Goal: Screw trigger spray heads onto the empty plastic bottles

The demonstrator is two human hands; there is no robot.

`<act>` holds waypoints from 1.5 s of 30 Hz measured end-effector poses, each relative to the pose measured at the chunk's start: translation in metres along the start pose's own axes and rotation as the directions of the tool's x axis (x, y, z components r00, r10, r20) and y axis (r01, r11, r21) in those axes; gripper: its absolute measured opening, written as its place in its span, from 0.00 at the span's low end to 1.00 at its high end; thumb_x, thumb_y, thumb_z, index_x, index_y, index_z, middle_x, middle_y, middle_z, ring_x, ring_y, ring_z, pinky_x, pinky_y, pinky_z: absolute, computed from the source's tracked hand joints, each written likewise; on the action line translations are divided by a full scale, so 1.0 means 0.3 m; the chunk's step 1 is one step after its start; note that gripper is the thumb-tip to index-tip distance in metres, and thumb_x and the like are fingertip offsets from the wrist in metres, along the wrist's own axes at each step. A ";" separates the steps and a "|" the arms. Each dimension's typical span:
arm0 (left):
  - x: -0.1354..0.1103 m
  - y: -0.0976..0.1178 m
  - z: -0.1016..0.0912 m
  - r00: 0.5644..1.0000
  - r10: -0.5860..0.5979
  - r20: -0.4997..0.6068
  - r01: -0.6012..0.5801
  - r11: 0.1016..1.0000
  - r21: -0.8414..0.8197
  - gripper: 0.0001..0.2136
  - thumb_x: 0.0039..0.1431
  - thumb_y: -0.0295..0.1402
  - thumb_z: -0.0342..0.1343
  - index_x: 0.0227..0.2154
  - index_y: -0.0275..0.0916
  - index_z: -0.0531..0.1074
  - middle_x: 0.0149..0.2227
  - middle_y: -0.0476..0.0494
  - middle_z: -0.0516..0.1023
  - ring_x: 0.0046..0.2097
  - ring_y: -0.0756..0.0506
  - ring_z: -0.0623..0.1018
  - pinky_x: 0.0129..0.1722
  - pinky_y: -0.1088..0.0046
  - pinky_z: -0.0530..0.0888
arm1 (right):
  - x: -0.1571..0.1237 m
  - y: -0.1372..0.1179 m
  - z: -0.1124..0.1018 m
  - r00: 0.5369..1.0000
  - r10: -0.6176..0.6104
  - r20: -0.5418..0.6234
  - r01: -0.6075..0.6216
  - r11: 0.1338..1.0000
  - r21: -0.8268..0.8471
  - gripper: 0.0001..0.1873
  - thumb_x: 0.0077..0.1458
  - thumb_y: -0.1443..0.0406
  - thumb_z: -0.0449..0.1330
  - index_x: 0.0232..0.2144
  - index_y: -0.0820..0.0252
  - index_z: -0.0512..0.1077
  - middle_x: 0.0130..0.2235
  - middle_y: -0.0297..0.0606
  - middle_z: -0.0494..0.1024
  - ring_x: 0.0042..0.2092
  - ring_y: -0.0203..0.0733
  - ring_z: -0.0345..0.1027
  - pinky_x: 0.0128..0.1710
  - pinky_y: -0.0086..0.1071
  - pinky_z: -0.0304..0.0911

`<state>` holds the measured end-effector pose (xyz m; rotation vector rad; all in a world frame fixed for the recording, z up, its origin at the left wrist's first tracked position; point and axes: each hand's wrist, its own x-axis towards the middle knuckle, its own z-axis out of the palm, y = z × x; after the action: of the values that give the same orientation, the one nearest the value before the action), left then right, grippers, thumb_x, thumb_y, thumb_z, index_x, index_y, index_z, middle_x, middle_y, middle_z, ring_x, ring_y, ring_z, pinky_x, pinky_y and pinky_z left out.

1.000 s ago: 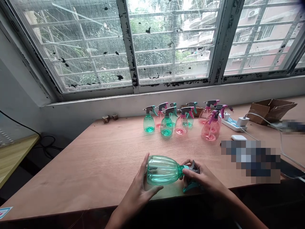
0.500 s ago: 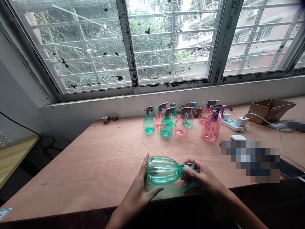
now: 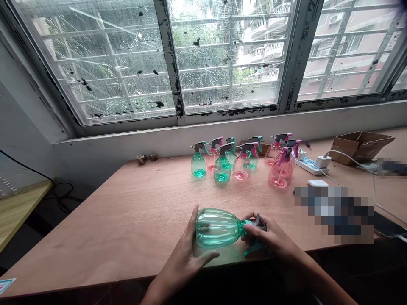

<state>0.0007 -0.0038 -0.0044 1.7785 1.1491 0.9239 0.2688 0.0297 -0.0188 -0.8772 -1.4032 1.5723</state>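
A green, ribbed, see-through spray bottle (image 3: 218, 228) lies on its side between my hands, just above the table's front edge. Its base rests against the palm of my left hand (image 3: 182, 250), whose fingers cup the far side and show dimly through the plastic; the thumb stretches out below. My right hand (image 3: 263, 231) is closed round the neck and the grey-and-teal spray head, partly covering them. Beyond my hands stand several upright spray bottles, among them a green one (image 3: 221, 169), a pink one (image 3: 241, 169) and another pink one (image 3: 281, 173).
On the wooden table (image 3: 111, 224), a white power strip (image 3: 310, 165) with cables stands at the right, near an open cardboard box (image 3: 359, 148). A white case (image 3: 318, 183) lies beside a blurred patch. Two small cylinders (image 3: 141, 159) sit by the window wall.
Fingers of my left hand show more darkly through the bottle's base now. Otherwise both hands and the bottle are almost still.
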 end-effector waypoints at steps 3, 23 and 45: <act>-0.004 -0.003 -0.002 1.000 -0.029 0.012 0.030 0.998 -0.047 0.51 0.55 0.39 0.66 0.70 0.47 0.32 0.69 0.35 0.55 0.67 0.33 0.61 0.67 0.51 0.57 | -0.003 -0.002 0.001 1.000 0.002 0.002 -0.002 1.000 0.001 0.20 0.55 0.51 0.66 0.39 0.59 0.68 0.28 0.35 0.82 0.29 0.42 0.76 0.32 0.34 0.70; 0.003 -0.020 -0.001 1.000 0.024 -0.020 -0.024 1.000 0.010 0.46 0.57 0.37 0.65 0.69 0.52 0.38 0.71 0.41 0.50 0.69 0.34 0.57 0.68 0.52 0.56 | 0.001 -0.001 -0.006 1.000 -0.009 0.007 0.009 0.999 -0.032 0.18 0.58 0.52 0.65 0.39 0.60 0.69 0.27 0.36 0.83 0.29 0.41 0.77 0.31 0.31 0.68; 0.000 0.006 0.005 1.000 0.024 -0.019 -0.026 0.996 -0.089 0.44 0.58 0.35 0.64 0.69 0.52 0.41 0.71 0.41 0.50 0.67 0.35 0.62 0.66 0.56 0.63 | -0.001 -0.011 0.001 1.000 -0.011 -0.024 0.010 0.999 -0.039 0.21 0.55 0.49 0.65 0.37 0.59 0.69 0.27 0.36 0.81 0.28 0.44 0.77 0.30 0.35 0.69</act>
<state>0.0027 -0.0046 -0.0033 1.7193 1.0827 0.9927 0.2692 0.0294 -0.0156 -0.9078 -1.4235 1.5254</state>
